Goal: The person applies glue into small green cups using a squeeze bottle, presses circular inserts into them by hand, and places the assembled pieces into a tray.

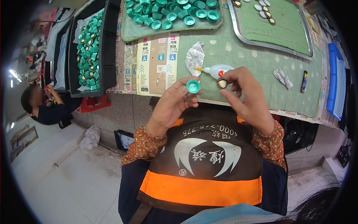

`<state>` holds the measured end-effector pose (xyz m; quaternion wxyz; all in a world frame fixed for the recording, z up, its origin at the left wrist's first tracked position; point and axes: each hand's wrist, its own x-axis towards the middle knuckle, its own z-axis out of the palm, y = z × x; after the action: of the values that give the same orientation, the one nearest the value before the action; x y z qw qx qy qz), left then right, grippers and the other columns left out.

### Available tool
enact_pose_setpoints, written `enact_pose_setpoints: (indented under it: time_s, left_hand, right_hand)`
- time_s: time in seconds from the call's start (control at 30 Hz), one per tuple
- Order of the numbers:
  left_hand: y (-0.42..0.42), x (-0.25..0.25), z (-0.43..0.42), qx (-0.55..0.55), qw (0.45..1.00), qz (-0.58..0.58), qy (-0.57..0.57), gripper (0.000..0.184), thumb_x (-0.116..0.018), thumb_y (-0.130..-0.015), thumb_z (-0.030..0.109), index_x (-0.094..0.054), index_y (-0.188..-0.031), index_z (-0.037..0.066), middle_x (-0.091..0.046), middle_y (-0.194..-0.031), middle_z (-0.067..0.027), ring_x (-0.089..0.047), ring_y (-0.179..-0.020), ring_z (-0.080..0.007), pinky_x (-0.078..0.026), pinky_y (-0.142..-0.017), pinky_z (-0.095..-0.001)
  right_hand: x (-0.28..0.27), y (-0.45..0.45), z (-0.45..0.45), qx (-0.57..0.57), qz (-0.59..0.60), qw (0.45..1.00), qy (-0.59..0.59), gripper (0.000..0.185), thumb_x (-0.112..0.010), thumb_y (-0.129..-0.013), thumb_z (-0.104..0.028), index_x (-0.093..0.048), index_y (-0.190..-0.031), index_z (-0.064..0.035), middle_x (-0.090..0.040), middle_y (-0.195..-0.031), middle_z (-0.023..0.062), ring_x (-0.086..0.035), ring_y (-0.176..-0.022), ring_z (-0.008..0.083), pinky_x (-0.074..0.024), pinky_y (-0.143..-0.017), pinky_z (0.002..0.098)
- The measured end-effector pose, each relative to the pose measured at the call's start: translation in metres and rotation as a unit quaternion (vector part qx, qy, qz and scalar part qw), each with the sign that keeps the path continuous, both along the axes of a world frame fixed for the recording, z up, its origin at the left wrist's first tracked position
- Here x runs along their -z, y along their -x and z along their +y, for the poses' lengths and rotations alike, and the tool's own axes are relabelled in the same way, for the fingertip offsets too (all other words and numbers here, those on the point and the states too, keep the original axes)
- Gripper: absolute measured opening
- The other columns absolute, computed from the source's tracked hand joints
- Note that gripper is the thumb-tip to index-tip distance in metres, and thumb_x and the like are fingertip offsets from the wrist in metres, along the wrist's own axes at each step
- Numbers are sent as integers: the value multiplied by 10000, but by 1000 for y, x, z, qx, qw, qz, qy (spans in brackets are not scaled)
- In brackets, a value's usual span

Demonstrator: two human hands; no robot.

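Between the thumb and fingers of my left hand (172, 102) is a green fluted cup (193, 86), its open side facing up. To the right, my right hand (250, 95) pinches a small round piece (222, 83), pale and shiny with a dark edge. The two pieces are apart, just over the table's front edge. Behind them on the green cloth lie a clear squeeze bottle (219, 71) with a yellow nozzle and a crumpled white tissue (195, 59).
Green cups (179, 13) are heaped on a tray at the back. A black crate (106, 48) of filled cups stands left. A metal-rimmed tray (274, 28), a marker (304, 81) and a blue tray (335, 82) are right. Another person (48, 106) sits far left.
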<state>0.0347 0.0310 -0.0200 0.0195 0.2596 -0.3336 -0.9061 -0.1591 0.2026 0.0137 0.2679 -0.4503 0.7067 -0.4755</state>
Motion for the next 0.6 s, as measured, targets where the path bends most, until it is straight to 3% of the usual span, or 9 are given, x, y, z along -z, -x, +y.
enact_pose_setpoints:
  time_s: [0.13, 0.27, 0.6]
  left_hand:
    - [0, 1, 3, 6, 1000, 5, -3, 483, -574, -1045, 244, -465, -1456, 13, -640, -1229, -83, -632, -998, -114, -556, -890, -292]
    - [1, 1, 6, 10, 1000, 11, 1, 455, -569, -1049, 204, -473, -1454, 23, -637, -1244, -41, -632, -1031, -111, -544, -906, -292]
    - [-1, 6, 9, 19, 999, -9, 26, 428, -565, -1050, 182, -482, -1441, 27, -647, -1218, -45, -637, -1045, -108, -535, -914, -291]
  right_hand:
    - [0, -21, -13, -54, 63, 995, 48, 348, -711, -832, -35, -556, -1143, -12, -539, -982, 184, -559, -908, 404, -465, -784, 465]
    - [4, -33, -21, -48, 101, 992, 54, 326, -705, -832, -38, -552, -1118, 0, -538, -973, 186, -566, -899, 394, -468, -769, 465]
    - [6, -39, -21, -30, 123, 991, 48, 302, -702, -830, -54, -561, -1093, -2, -540, -960, 181, -573, -899, 385, -480, -769, 459]
